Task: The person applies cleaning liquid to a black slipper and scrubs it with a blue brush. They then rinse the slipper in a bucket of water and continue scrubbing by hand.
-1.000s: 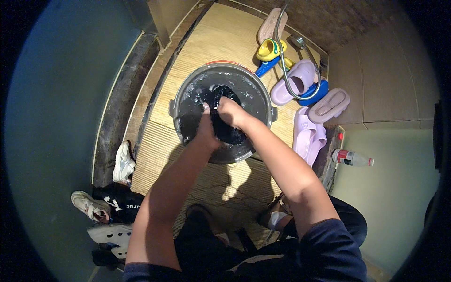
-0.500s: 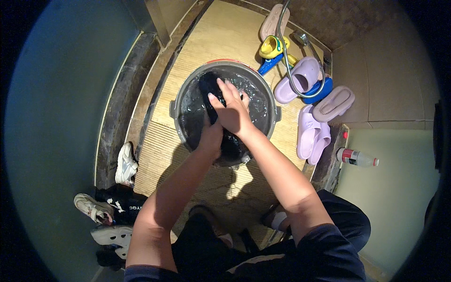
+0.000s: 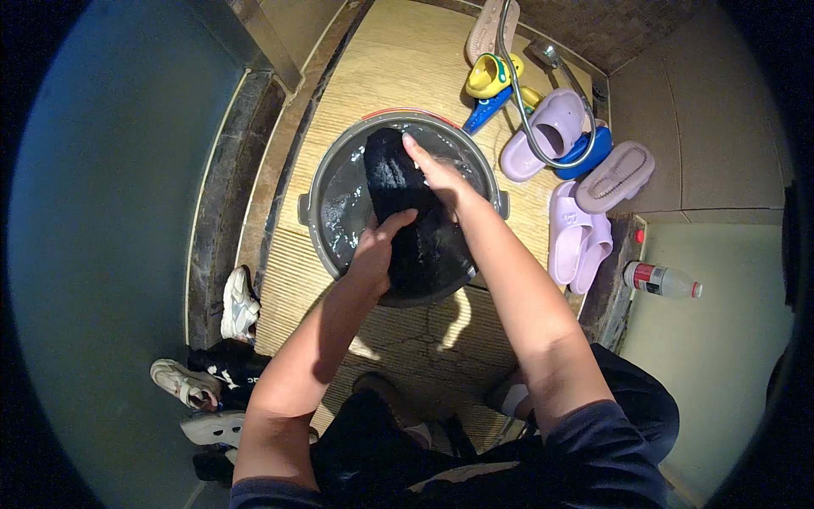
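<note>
A grey bucket (image 3: 315, 192) of water stands on the ribbed floor in front of me. Over the water my two hands hold a long, wet black item (image 3: 392, 174) with a rounded far end. Whether it is cloth or footwear I cannot tell. My left hand (image 3: 373, 254) grips its near left side, a digit lying across its top. My right hand (image 3: 441, 180) clasps the right edge near the far end, thumb on top and the other fingers hidden. The near part of the black item merges with the bucket's dark inside.
Lilac slippers (image 3: 563, 242), a blue slipper (image 3: 585, 155) and a yellow clog (image 3: 489, 76) lie to the right under a metal shower hose (image 3: 527, 127). A plastic bottle (image 3: 666, 281) lies farther right. White sneakers (image 3: 241, 307) and other shoes line the left.
My right hand has shifted from lying over the black item to its right edge, uncovering more of its top. My left hand now has a digit across it.
</note>
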The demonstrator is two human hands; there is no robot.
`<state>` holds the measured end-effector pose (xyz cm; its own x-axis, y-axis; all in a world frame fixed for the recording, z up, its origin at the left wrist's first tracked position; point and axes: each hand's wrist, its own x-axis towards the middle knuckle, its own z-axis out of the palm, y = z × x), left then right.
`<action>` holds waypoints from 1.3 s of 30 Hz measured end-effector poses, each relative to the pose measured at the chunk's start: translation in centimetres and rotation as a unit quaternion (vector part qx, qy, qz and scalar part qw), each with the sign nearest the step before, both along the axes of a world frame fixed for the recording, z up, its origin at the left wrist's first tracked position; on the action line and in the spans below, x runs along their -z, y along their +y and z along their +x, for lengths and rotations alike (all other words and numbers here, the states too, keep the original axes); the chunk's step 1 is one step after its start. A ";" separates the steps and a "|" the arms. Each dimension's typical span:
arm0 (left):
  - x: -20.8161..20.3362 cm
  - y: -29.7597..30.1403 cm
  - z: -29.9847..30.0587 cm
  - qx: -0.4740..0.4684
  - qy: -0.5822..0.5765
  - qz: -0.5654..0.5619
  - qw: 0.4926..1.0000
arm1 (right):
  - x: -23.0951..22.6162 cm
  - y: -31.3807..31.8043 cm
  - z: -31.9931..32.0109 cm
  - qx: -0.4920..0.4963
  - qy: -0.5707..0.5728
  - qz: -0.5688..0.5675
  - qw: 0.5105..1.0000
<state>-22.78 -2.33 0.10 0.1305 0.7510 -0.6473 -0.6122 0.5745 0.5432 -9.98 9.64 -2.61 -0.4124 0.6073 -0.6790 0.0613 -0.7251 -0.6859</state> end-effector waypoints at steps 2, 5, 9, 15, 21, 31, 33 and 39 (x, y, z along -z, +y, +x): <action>0.0 1.4 0.2 0.012 0.015 -0.007 1.000 | -0.2 0.2 0.7 -0.006 -0.050 0.133 0.990; -1.6 5.0 -0.1 0.075 0.186 0.130 0.971 | -2.7 -0.6 1.5 0.024 -0.156 0.288 0.945; 0.9 9.8 2.5 -0.041 0.324 0.120 0.937 | -2.1 -2.1 1.5 0.011 -0.361 0.462 0.810; 3.2 11.1 6.6 -0.126 0.299 0.085 0.942 | 1.9 -0.7 3.6 0.187 -0.139 0.368 0.900; 4.1 11.8 8.6 -0.053 0.493 -0.046 0.867 | 1.5 1.8 6.2 0.131 -0.137 0.150 0.970; 3.3 11.1 10.1 0.010 0.598 0.006 0.802 | 4.0 0.3 7.0 0.100 -0.366 0.371 0.848; 6.3 10.7 9.1 -0.116 0.676 0.092 0.722 | 2.8 -0.1 6.5 -0.055 -0.397 0.469 0.787; 2.7 8.6 8.6 0.118 0.587 0.041 0.800 | -0.2 -1.9 6.9 0.044 -0.368 0.243 0.896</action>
